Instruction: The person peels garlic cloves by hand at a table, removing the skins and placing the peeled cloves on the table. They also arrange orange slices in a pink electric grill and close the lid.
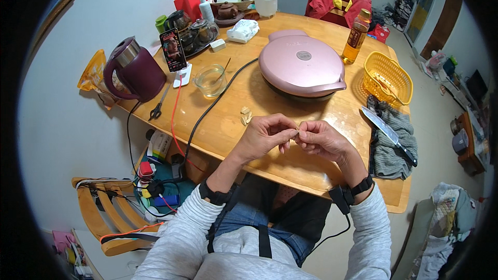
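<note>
My left hand (269,134) and my right hand (323,140) meet above the wooden table (218,140) near its front edge. Between their thumbs and fingertips they pinch one small item (297,132), mostly covered by the fingers and too small to identify. Several small pale pieces (246,116), which look like nuts or shells, lie just beyond my left hand. Behind the hands stands a pink round electric griddle (301,64) with its lid down. A glass cup (210,81) of clear liquid, with a thin stick in it, is to its left.
A kitchen knife (383,128) rests on a grey cloth (397,136) at right, near a yellow plastic basket (389,77) and an amber bottle (356,37). Leftward are a purple kettle (136,70), scissors (156,109), a propped phone (172,50) and a black cable (210,109).
</note>
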